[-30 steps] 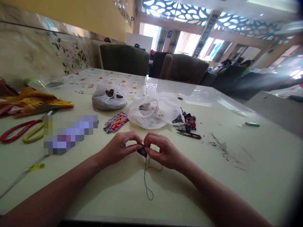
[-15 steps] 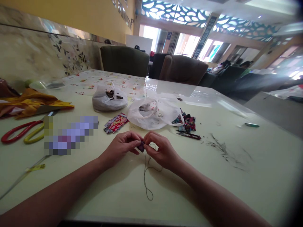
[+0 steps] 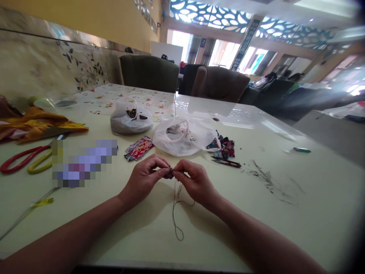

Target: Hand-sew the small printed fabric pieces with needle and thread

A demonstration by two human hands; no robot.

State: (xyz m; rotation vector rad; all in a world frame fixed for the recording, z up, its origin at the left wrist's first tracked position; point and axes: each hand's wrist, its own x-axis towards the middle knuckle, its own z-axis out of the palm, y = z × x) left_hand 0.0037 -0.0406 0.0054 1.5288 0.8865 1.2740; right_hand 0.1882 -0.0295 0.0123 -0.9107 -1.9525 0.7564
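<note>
Above the middle of the table, my left hand [image 3: 145, 179] pinches a small dark purple piece of cloth [image 3: 170, 174], mostly hidden by the fingers. My right hand [image 3: 195, 180] is closed against the other side of it, thumb and forefinger pressed together at the cloth's edge. Whether a needle sits between those fingertips cannot be seen. From under the hands a long dark thread [image 3: 174, 217] trails down in loops onto the tabletop. Beyond the hands lie a red patterned fabric bundle [image 3: 139, 147] and a pair of thread snips [image 3: 226, 162].
Two white plastic bags [image 3: 129, 123] stand ahead, beside dark floral cloth pieces [image 3: 226, 147]. Scissors with red and yellow handles [image 3: 24, 158] and orange cloth [image 3: 42, 123] lie left. Thread scraps [image 3: 266, 179] and a green pen-like item [image 3: 302, 150] are right. Chairs [image 3: 149, 73] stand behind.
Both hands stay together at nearly the same spot. The purple cloth has turned a little and shows less between the fingers. My right fingers have drawn in closer to it.
</note>
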